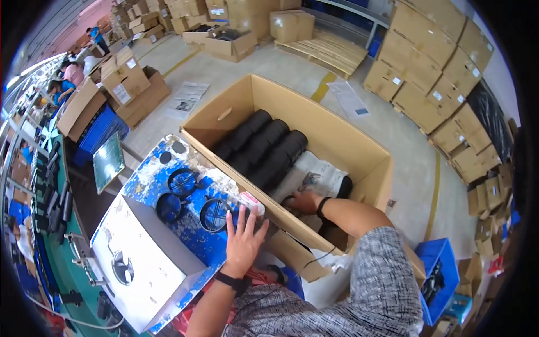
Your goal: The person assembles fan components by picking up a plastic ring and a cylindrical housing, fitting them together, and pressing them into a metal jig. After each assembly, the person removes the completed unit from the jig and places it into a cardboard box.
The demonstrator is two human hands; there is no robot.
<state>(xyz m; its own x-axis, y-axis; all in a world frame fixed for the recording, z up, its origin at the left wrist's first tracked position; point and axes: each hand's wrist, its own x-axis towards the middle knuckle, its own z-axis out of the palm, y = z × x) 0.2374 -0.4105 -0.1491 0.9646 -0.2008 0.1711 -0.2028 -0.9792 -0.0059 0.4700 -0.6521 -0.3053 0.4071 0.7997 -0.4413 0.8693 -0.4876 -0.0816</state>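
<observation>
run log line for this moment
left hand: open at blue worktop's edge | right hand: inside cardboard box, grip unclear | box: black cylinders, paper | worktop: three black round parts

Right hand (306,202) inside carton (337,144) (brown)

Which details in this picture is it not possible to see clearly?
- Head view, right hand: whether it grips anything, hidden by the hand itself.
- Head view, floor of the carton: mostly covered by black cylinders and paper sheet.
- Head view, distant worker in blue: hands too small.

worn blue bench top (193,242) | on it: three black round frames (170,207), white box (143,264)
</observation>
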